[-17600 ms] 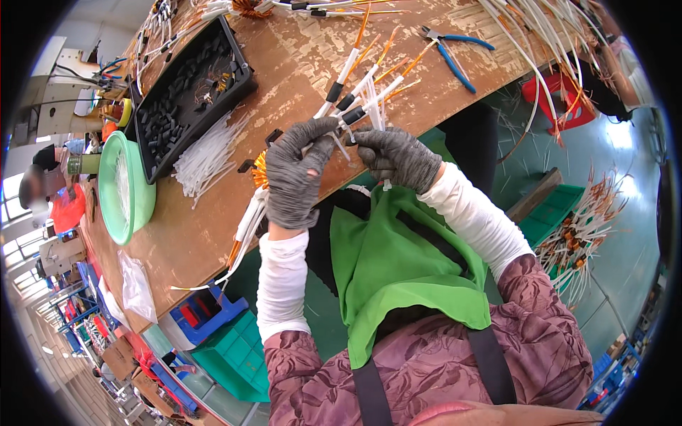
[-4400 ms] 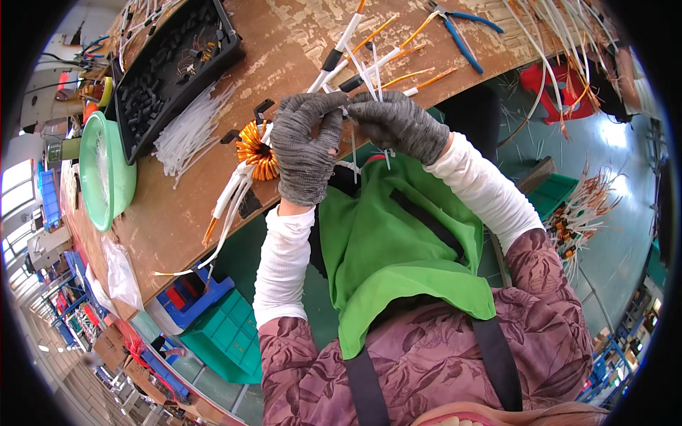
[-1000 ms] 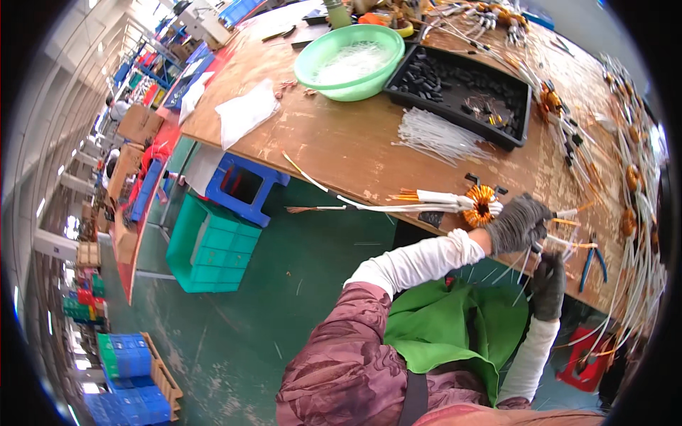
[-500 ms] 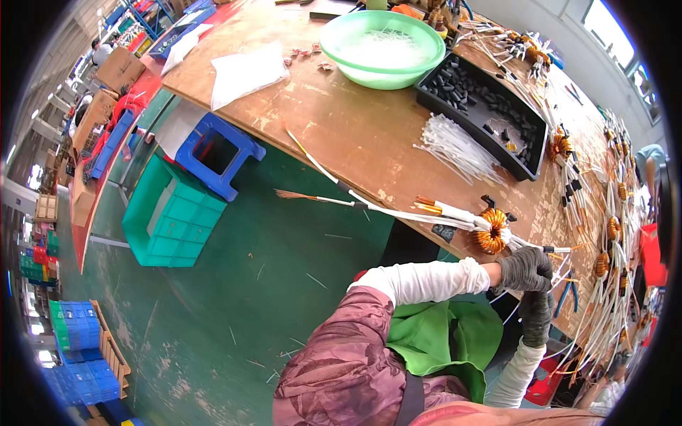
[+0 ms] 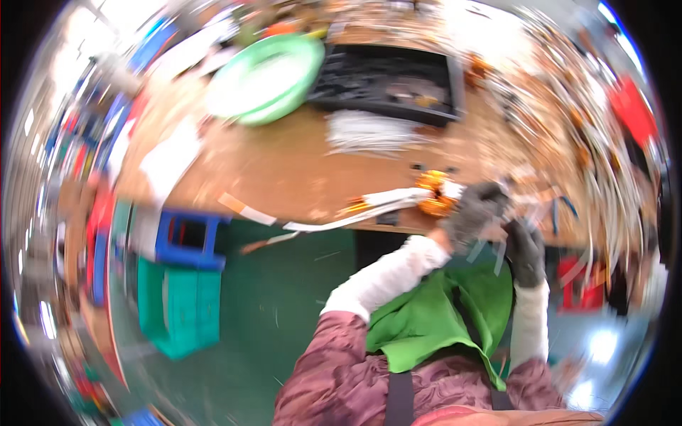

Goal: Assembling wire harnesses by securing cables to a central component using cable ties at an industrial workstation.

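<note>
My left hand (image 5: 477,216), in a dark grey glove, is closed round the white cables beside a copper-wound ring coil (image 5: 436,193). From the coil, white cables (image 5: 334,221) run left along the table's front edge, and their ends hang past it. Close by on the right is my gloved right hand (image 5: 524,252), its fingers smeared by motion near thin whitish strips. Whether it grips any of them is unclear. White sleeves cover both forearms, above a green apron (image 5: 433,319).
A pale green basin (image 5: 266,82) and a black tray (image 5: 387,82) of small black parts stand behind white cable ties (image 5: 373,133). More coils and cables lie at right. A blue stool (image 5: 188,240) and teal crate (image 5: 181,302) are at lower left.
The whole view has swung right and blurred, so the table things sit further left in it. My hands, pressed together before, are now slightly apart, the left still at the coil's cables.
</note>
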{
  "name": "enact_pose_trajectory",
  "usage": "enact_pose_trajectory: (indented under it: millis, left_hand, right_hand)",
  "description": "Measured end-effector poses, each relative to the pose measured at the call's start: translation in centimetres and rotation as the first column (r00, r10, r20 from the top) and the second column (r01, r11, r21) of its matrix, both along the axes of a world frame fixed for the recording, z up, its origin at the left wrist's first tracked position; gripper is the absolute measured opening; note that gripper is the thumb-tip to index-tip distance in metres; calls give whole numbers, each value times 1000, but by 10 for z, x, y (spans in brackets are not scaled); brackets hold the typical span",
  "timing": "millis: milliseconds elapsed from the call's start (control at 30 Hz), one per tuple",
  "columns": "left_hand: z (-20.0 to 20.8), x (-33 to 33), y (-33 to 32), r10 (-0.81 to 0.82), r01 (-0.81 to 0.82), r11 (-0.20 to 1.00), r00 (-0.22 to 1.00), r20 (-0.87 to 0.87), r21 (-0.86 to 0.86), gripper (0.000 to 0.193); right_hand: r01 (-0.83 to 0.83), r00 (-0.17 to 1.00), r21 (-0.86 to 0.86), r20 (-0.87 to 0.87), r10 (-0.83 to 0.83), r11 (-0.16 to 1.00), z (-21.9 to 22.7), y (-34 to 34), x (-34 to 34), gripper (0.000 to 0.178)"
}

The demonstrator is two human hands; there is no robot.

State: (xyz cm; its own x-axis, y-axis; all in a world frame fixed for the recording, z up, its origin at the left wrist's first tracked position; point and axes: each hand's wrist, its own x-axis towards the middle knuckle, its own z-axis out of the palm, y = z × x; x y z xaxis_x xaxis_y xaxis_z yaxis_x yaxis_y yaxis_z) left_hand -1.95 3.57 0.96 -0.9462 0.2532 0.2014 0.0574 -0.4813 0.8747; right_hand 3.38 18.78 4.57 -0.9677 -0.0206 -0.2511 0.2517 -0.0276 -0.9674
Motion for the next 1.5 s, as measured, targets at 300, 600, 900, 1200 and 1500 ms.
enact_pose_trajectory:
  millis: [300, 600, 900, 1200, 1500]
  left_hand:
    - [31, 11, -5, 65, -32, 970, 989, 132, -240, 16]
    - [40, 12, 3, 74, -40, 821, 997, 36, -570, 18]
    - [40, -48, 0, 209, -534, 615, 820, -533, -580, 21]
    - [29, -63, 9, 37, -181, 643, 978, -205, -744, 19]
    - [63, -21, -3, -155, 186, 830, 983, 103, -526, 21]
  right_hand:
    - [-277, 954, -139, -160, 255, 951, -11, 9, -12, 29]
    - [302, 745, 599, -634, 208, 742, -36, 13, -3, 27]
    - [87, 984, -185, -135, -113, 979, -48, 34, -25, 31]
    - [-123, 981, -157, 129, 144, 980, -48, 36, -48, 27]
    - [-129, 950, -303, 236, 205, 944, -45, 38, -46, 26]
